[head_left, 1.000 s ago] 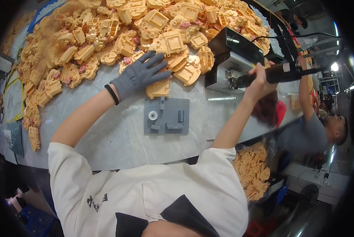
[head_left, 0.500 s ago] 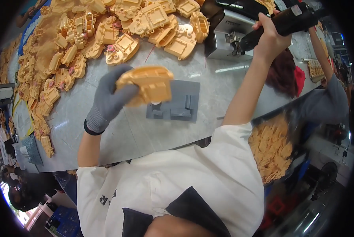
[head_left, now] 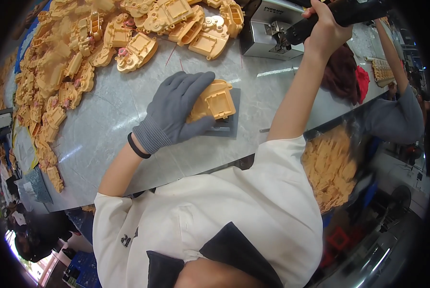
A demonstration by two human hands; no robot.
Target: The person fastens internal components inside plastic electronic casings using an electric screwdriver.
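Note:
My left hand point(head_left: 176, 108), in a grey knitted glove, grips a yellow plastic housing point(head_left: 220, 103) from its left side, fingers along the top and thumb at the lower edge. The housing is over a grey fixture plate point(head_left: 233, 124) on the table and covers most of it; whether it is seated there I cannot tell. My bare right hand point(head_left: 326, 34) is wrapped round a black electric screwdriver point(head_left: 299, 33), held raised at the upper right. The tool's tip end is beside the front of a silver box-shaped machine point(head_left: 260, 45), probably a screw feeder.
A large heap of yellow housings point(head_left: 71, 53) covers the table's far left. Dark red cloth point(head_left: 340, 79) lies right of my forearm. Below the table edge at right is a bag of yellow parts point(head_left: 328, 168). Another person's arm point(head_left: 391, 55) reaches in at the far right.
My left hand has moved right and brought the housing over the grey fixture, turning it so its rectangular recess faces up. My right hand still holds the screwdriver by the silver machine.

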